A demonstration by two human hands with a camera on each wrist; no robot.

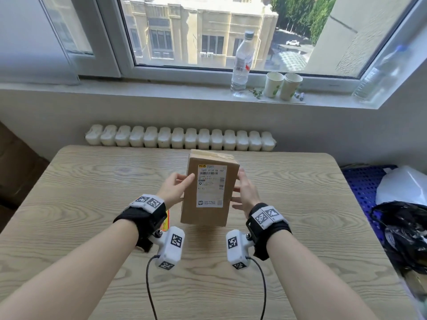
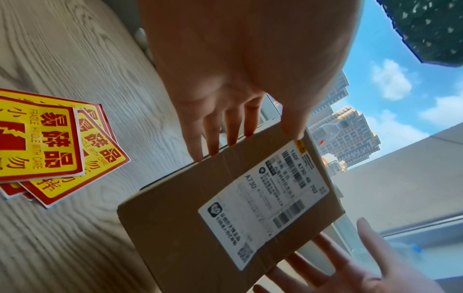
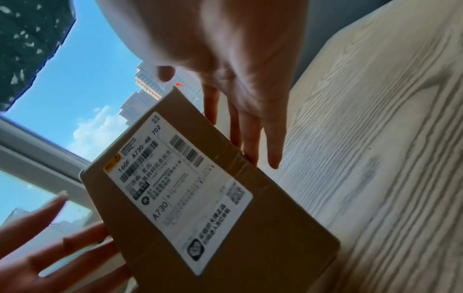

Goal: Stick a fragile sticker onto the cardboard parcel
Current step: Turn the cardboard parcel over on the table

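Head view: your left hand [image 1: 173,188] and right hand [image 1: 245,191] flank the upright box [image 1: 209,190] mid-surface [image 1: 92,204], fingers straight and spread against its sides. Left wrist view: fragile stickers [image 2: 47,142] lie at 9 o'clock of the box. Right wrist view: its label [image 3: 175,190] faces you

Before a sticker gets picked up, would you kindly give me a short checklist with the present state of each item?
1. Parcel steadied by both hands: ok; left hand and right hand flank it.
2. Stickers within reach on the table: ok.
3. A hand free: not ok.
4. Bare cardboard beside the label: ok.
5. Parcel resting on the table: cannot tell.
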